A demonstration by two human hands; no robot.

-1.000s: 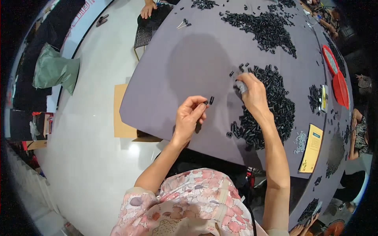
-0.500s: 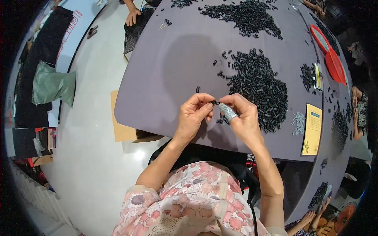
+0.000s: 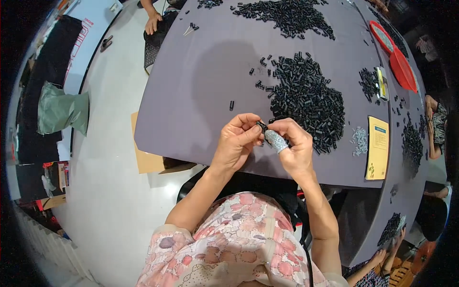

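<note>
Just over the near edge of the purple-grey table (image 3: 177,110), my two hands meet around a small black plastic piece (image 3: 262,126). Thumb and forefinger of my left hand (image 3: 237,142) pinch it from one side. From the other side my right hand (image 3: 297,149) presses thumb and forefinger against it; that thumb wears a speckled grey finger cover (image 3: 276,140). My fingertips hide most of the piece. Right behind my right hand spreads a big heap of short black tubular pieces (image 3: 308,103). A single black piece (image 3: 232,105) lies apart, beyond my left hand.
Another black heap (image 3: 291,18) lies farther back. Small clear bits (image 3: 359,140) and a yellow booklet (image 3: 377,148) sit at the right, with red trays (image 3: 402,71) beyond. Other people's hands (image 3: 153,23) show around the table. A cardboard box (image 3: 146,160) stands below the left edge.
The view has shifted a little, so the table's contents sit slightly lefter and higher. My fingertips have drawn closer together around the black piece, which has tilted.
</note>
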